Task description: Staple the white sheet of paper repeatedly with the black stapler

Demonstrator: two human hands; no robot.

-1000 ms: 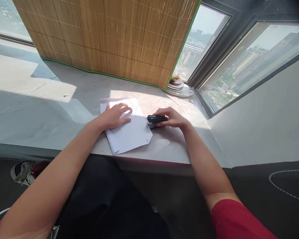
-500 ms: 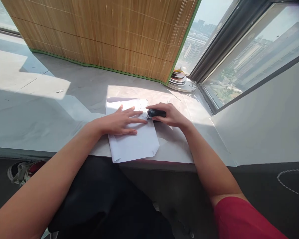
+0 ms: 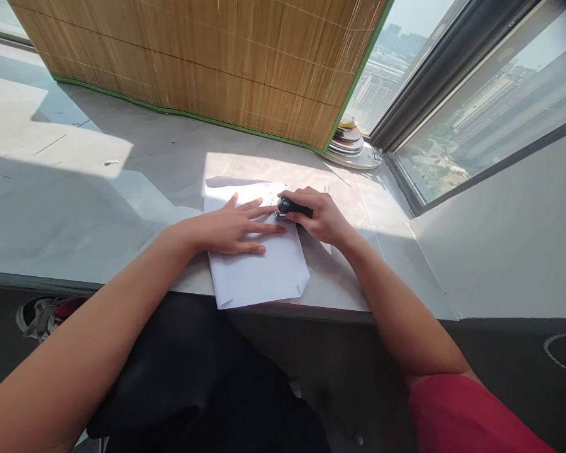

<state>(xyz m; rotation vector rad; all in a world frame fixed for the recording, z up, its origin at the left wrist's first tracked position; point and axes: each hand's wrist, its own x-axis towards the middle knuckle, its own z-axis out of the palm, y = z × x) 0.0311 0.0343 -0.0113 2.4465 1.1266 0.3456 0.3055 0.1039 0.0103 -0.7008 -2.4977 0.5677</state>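
Two hands work together: the left hand (image 3: 226, 226) lies flat, fingers spread, pinning the white paper (image 3: 257, 264) on the sill (image 3: 75, 189); the right hand (image 3: 318, 217) clasps a black stapler (image 3: 295, 207) at its right edge. Press straight down, keeping sheets aligned.

High-rise flat, a living space rather than a workplace. Wide stone window ledge (image 3: 75, 207) serves as the desk. Corner windows (image 3: 481, 100) look down on city blocks far below. Bamboo blind (image 3: 207, 56) with green edging leans against the glass. Stack of small plates (image 3: 351, 146) in the corner. Worn sneaker (image 3: 42, 313) on the dark floor.
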